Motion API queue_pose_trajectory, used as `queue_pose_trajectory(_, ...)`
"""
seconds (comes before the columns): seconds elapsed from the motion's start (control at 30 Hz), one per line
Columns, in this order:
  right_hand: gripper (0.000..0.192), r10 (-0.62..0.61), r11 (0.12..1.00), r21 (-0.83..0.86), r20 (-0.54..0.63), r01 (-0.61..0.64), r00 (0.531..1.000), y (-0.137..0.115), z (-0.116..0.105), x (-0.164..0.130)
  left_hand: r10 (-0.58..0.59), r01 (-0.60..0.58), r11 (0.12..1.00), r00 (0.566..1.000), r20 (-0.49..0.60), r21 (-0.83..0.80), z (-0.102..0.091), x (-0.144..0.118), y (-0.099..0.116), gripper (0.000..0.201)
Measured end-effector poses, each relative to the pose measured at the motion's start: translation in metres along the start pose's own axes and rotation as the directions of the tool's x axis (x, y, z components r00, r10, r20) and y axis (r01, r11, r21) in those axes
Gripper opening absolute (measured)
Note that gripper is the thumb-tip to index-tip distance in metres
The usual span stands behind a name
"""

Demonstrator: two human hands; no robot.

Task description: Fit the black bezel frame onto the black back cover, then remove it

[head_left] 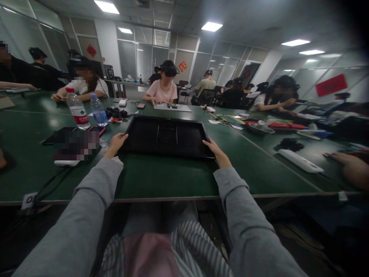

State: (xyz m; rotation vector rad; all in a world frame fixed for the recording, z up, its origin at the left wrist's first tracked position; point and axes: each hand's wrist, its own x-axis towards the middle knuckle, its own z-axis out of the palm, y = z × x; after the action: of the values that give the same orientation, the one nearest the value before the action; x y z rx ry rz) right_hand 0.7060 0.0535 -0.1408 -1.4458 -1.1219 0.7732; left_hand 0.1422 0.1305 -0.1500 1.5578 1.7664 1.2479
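Observation:
A wide black rectangular panel (141, 134) with a raised rim and a thin metal frame at its middle is in front of me at the green table (161, 177). I cannot tell its exact kind. My left hand (115, 144) is closed on its left edge, thumb on top. At the opposite edge, my right hand (216, 151) grips the right side in the same way. The fingers under the panel are hidden. Crumpled clear plastic (104, 145) lies just left of my left hand.
Left of the panel stand a red-capped bottle (78, 109) and a blue-capped bottle (98, 110). A white power strip (300, 161) lies to the right, near another person's hand (350, 165). A person in pink (161, 91) sits across the table.

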Motion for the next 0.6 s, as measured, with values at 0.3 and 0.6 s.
queue_pose_trajectory(0.3, 0.069, -0.072, 0.997, 0.029, -0.111, 0.076, 0.991, 0.002, 0.003, 0.002, 0.068, -0.064, 0.994, 0.996, -0.056, 0.085, 0.002, -0.007, 0.012, 0.039)
queue_pose_trajectory(0.6, 0.07, -0.111, 0.994, -0.069, -0.425, 0.091, 0.898, 0.007, -0.011, 0.004, 0.026, -0.023, 0.999, 0.991, -0.131, 0.026, -0.003, -0.02, 0.029, 0.048)
